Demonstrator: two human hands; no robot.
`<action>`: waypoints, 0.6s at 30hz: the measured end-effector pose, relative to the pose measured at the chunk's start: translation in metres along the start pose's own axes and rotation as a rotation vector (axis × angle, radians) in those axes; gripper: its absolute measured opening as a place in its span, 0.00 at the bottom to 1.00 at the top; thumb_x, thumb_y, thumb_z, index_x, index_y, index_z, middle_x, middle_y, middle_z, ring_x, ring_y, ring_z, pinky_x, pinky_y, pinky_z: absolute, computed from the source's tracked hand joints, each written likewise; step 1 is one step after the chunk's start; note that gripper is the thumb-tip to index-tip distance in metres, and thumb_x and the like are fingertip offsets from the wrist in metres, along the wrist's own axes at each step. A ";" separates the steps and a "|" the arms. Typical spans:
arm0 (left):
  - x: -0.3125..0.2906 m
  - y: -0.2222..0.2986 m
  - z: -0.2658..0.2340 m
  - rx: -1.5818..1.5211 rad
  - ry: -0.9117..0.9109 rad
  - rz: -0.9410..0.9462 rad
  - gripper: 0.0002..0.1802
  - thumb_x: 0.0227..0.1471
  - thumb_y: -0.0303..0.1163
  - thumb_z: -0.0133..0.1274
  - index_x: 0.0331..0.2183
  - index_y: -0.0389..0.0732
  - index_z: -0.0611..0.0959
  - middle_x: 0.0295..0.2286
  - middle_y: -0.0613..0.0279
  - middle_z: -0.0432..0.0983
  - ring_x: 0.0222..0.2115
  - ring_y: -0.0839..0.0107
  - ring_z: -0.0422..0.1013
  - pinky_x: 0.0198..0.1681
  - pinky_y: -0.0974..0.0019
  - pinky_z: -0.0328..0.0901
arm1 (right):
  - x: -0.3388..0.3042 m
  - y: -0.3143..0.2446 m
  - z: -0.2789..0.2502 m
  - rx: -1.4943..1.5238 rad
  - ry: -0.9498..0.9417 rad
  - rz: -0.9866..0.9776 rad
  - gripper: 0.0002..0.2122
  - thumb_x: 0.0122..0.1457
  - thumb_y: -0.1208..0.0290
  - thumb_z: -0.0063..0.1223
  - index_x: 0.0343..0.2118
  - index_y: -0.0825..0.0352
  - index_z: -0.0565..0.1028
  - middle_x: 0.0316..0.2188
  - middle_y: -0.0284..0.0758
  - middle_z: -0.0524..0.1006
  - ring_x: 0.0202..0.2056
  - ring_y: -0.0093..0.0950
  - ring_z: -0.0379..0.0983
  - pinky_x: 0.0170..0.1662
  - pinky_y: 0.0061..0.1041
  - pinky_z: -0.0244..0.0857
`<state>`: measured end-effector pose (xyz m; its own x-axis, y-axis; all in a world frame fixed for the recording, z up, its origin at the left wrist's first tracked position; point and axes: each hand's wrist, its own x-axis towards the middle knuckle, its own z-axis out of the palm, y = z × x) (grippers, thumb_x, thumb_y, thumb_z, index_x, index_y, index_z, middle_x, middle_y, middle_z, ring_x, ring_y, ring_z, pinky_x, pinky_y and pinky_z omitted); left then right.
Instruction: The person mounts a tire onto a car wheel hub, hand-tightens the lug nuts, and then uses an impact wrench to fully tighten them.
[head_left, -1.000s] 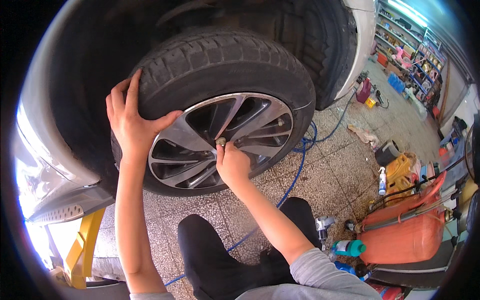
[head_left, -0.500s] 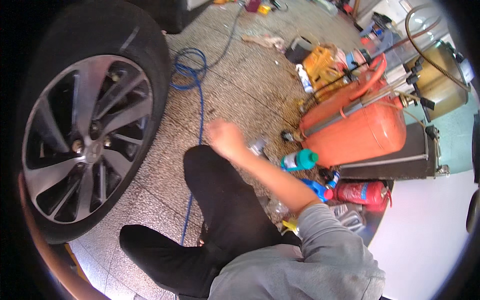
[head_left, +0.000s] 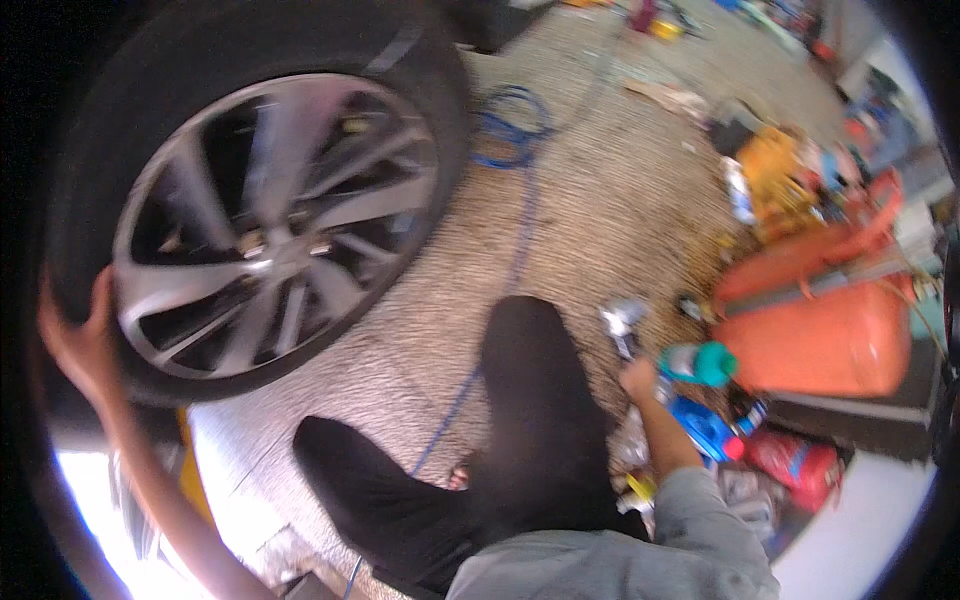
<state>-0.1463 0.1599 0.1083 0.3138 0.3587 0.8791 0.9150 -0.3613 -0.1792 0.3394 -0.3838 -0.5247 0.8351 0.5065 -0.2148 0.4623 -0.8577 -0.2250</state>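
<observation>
My left hand (head_left: 85,345) lies against the lower left side of the black tyre (head_left: 215,60), thumb and fingers spread apart. The tyre surrounds a silver and black spoked rim (head_left: 285,205), with a few lug nuts (head_left: 255,243) showing around its hub. On the right, my right hand (head_left: 638,380) is closed at the dark handle of a silver-headed tool (head_left: 622,318), by its shape an air impact wrench. It is low by the floor, beside a green bottle (head_left: 700,363). Motion blurs the tool and the fingers around it.
A blue hose (head_left: 515,125) runs from a coil along the floor, passing between my legs. Right of my right hand are an orange tank (head_left: 820,320), a blue bottle (head_left: 705,428) and a red fire extinguisher (head_left: 795,465). Yellow containers (head_left: 775,175) stand farther back.
My right hand has gone from above my knee down to the tool's handle on the right. My left hand has come into view on the tyre. The whole view has shifted.
</observation>
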 end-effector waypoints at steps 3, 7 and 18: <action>-0.005 0.010 -0.006 -0.077 0.033 0.108 0.47 0.40 0.45 0.73 0.60 0.45 0.73 0.53 0.49 0.71 0.56 0.54 0.66 0.61 0.53 0.60 | -0.007 0.001 0.002 0.265 -0.048 0.093 0.13 0.58 0.65 0.57 0.32 0.75 0.75 0.29 0.54 0.77 0.35 0.53 0.76 0.39 0.48 0.69; -0.002 0.029 -0.013 -0.199 0.079 -0.032 0.51 0.30 0.51 0.76 0.57 0.47 0.76 0.50 0.51 0.71 0.53 0.52 0.68 0.58 0.51 0.64 | -0.007 0.007 0.015 0.151 0.039 -0.049 0.18 0.58 0.67 0.60 0.43 0.78 0.72 0.40 0.60 0.75 0.44 0.58 0.72 0.49 0.49 0.65; 0.000 0.037 -0.015 -0.162 0.121 -0.037 0.53 0.27 0.55 0.75 0.57 0.47 0.77 0.48 0.54 0.71 0.51 0.53 0.68 0.54 0.51 0.66 | 0.004 0.009 0.010 0.311 -0.164 0.192 0.16 0.60 0.65 0.56 0.44 0.73 0.79 0.33 0.51 0.80 0.35 0.45 0.78 0.40 0.41 0.72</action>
<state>-0.1165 0.1337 0.1084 0.2391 0.2718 0.9322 0.8696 -0.4870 -0.0811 0.3436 -0.3887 -0.5367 0.8273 0.3682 -0.4243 0.1686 -0.8832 -0.4377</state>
